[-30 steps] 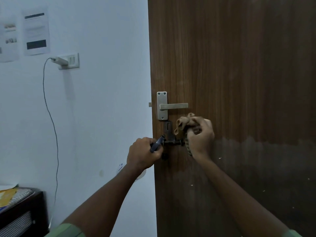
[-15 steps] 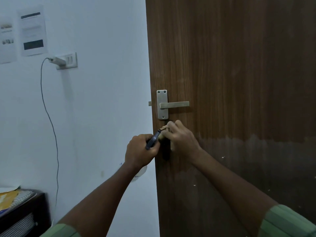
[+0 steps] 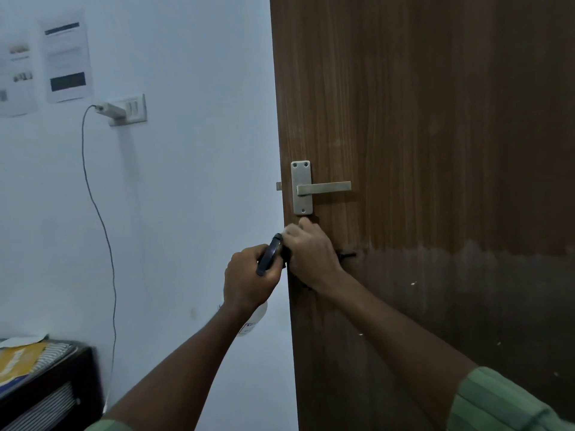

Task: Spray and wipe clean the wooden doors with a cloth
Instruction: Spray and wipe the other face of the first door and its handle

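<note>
The brown wooden door (image 3: pixel 435 119) fills the right half; its lower part looks darker and damp below the latch line. My right hand (image 3: pixel 311 253) is at the door's left edge just under the metal lever handle (image 3: pixel 323 188), fingers curled over the cloth (image 3: pixel 285 235), of which only a pale scrap shows at my fingertips. A black sliding bolt (image 3: pixel 348 254) pokes out from behind that hand. My left hand (image 3: pixel 245 281) grips the spray bottle by its black trigger head (image 3: pixel 270 255), close to the door edge; the white bottle body (image 3: pixel 253 321) hangs below my wrist.
To the left is a white wall with a switch plate and plugged-in charger (image 3: pixel 124 110), its cable (image 3: pixel 102 219) hanging down. Papers (image 3: pixel 67 57) are taped above it. A dark cabinet (image 3: pixel 46 396) with books on top stands at the lower left.
My right hand slid left from the door face to the door edge over the bolt, and the bunched cloth is now mostly hidden under it. My left hand with the bottle barely moved.
</note>
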Demonstrator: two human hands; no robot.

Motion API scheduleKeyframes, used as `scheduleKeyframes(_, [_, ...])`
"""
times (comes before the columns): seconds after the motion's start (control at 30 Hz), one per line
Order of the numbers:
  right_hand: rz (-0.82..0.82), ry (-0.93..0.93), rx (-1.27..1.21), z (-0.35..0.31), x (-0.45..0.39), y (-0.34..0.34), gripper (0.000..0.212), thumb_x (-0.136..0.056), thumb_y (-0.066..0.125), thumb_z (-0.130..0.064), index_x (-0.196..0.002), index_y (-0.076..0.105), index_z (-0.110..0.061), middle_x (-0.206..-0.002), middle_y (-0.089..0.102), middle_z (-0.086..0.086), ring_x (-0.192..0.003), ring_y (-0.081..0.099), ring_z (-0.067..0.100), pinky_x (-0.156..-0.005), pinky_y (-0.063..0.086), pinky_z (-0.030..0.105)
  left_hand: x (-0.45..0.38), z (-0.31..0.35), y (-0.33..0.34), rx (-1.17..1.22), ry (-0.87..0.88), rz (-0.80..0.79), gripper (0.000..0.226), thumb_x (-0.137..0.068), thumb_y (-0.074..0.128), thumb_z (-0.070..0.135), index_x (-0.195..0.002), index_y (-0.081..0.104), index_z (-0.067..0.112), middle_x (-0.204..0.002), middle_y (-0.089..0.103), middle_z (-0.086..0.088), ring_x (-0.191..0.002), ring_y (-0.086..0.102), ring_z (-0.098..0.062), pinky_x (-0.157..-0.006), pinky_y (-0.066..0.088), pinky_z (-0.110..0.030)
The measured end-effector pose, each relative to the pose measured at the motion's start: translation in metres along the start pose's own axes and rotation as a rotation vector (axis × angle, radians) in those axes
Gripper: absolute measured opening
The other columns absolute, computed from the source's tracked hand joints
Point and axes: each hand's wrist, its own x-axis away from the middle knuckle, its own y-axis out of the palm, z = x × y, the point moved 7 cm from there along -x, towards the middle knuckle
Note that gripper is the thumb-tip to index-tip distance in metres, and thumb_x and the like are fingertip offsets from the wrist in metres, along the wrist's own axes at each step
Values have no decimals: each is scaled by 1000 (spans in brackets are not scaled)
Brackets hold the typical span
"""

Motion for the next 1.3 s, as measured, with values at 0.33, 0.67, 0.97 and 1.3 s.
scheduleKeyframes(0.33, [27, -188, 206, -22, 97, 21, 15, -91, 58, -6, -95, 69, -14, -104, 68, 5, -90, 62, 26, -75, 43, 41, 8, -2, 3, 19, 20, -30, 38, -88, 54, 38, -55, 41, 24, -47, 42, 6, -44, 35, -16, -47, 26, -30])
scheduleKeyframes(0.67, [-40, -190, 380, -46, 145, 50, 11, -86, 72, -4, -89, 68, -15, -84, 65, 6, -81, 59, 24, -71, 42, 40, 20, -19, 7, 7, 5, -73, 36, -89, 55, 35, -59, 47, 16, -49, 45, 1, -44, 36, -14, -48, 29, -34])
scheduleKeyframes(0.97, [-13, -150, 369, -48, 147, 50, 14, -92, 70, -11, -105, 74, -10, -103, 73, 14, -91, 64, 27, -76, 42, 41, 21, -3, 9, -46, 41, -124, 50, -94, 66, 18, -54, 40, 34, -49, 49, 17, -46, 46, -10, -47, 24, -15])
scheduleKeyframes(1.3, [283, 396, 119, 34, 145, -58, 24, -100, 55, -6, -110, 76, -10, -115, 67, 9, -88, 56, 23, -70, 52, 34, 17, 7, 24, 33, 43, -201, 34, -93, 61, 33, -60, 53, 31, -50, 49, 11, -47, 48, -10, -48, 30, -20])
